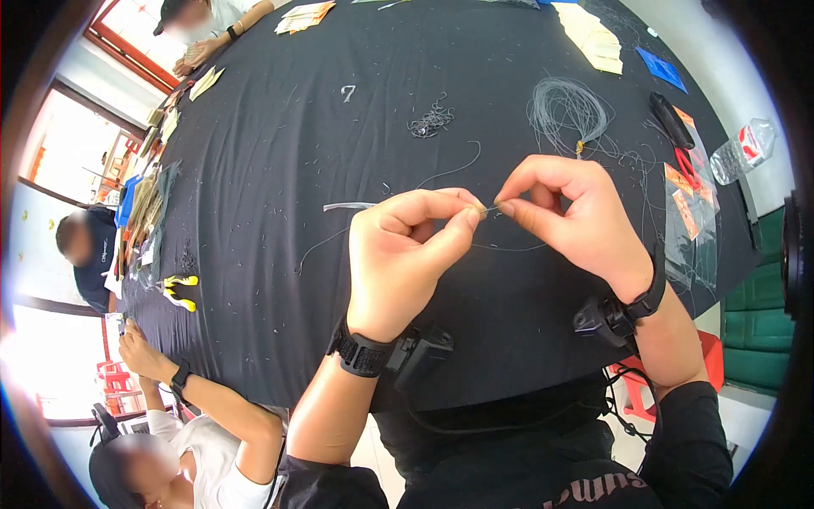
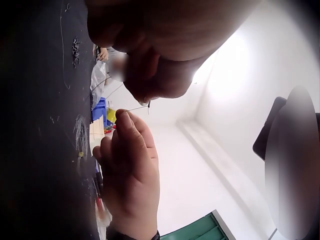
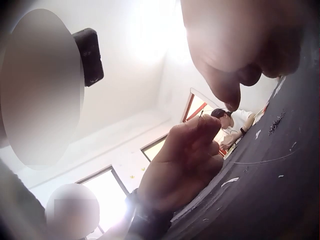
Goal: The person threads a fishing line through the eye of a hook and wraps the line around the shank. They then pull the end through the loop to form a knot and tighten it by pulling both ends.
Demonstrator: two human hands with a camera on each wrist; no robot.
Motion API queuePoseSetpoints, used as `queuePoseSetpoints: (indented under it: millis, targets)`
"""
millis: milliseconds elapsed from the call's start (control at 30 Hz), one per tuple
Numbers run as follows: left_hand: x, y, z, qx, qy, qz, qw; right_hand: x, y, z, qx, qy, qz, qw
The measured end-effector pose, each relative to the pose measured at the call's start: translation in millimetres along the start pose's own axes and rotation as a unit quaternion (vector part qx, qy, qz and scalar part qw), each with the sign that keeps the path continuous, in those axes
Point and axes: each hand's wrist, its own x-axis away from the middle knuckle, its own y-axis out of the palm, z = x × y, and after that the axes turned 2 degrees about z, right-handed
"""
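Over the black cloth (image 1: 271,254), both hands meet fingertip to fingertip. My left hand (image 1: 407,246) pinches a tiny dark fish hook (image 2: 148,105) between thumb and forefinger. A thin fishing line (image 2: 135,108) runs from the hook to my right hand (image 1: 585,220), which pinches it with thumb and index finger. In the head view a length of line curves up above the hands and another stretch passes below them. Fingers hide most of the hook. Beyond the hands lie a pile of dark hooks (image 1: 432,120) and a coil of clear line (image 1: 549,92) bound with a gold tie.
Yellow-handled pliers (image 1: 188,297) lie to the left. At right are red-handled scissors (image 1: 685,166), plastic packets (image 1: 688,242) and a water bottle (image 1: 744,151). Paper cards (image 1: 591,38) stack at the back. Other people sit along the table's left side.
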Motion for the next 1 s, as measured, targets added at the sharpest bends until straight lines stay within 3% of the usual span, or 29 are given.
queuePoseSetpoints:
  millis: [133, 333, 433, 533, 733, 833, 1000]
  targets:
    - [0, 0, 0, 0.007, 0.012, 0.024, 1.0, 5, 9, -1, -0.003, -0.021, 0.002, 1.0]
    - [0, -2, -5, -0.106, 0.025, 0.063, 0.992, 10, 17, -6, 0.034, -0.059, 0.003, 0.998]
    - [-2, -2, -9, -0.22, 0.137, 0.051, 0.964, 8, 21, 1, 0.031, -0.153, 0.016, 0.988]
    - [-3, -2, -10, -0.271, 0.16, 0.014, 0.949, 4, 17, 3, 0.067, -0.214, 0.008, 0.974]
    - [-3, 0, -11, -0.242, 0.167, -0.039, 0.955, 3, 5, -1, 0.019, -0.115, -0.002, 0.993]
    - [0, 1, -11, -0.192, 0.115, -0.078, 0.972, 2, 4, 0, -0.014, -0.107, 0.018, 0.994]
    - [2, 2, -7, -0.175, 0.11, -0.092, 0.974, 1, 1, 4, -0.01, -0.079, 0.03, 0.996]
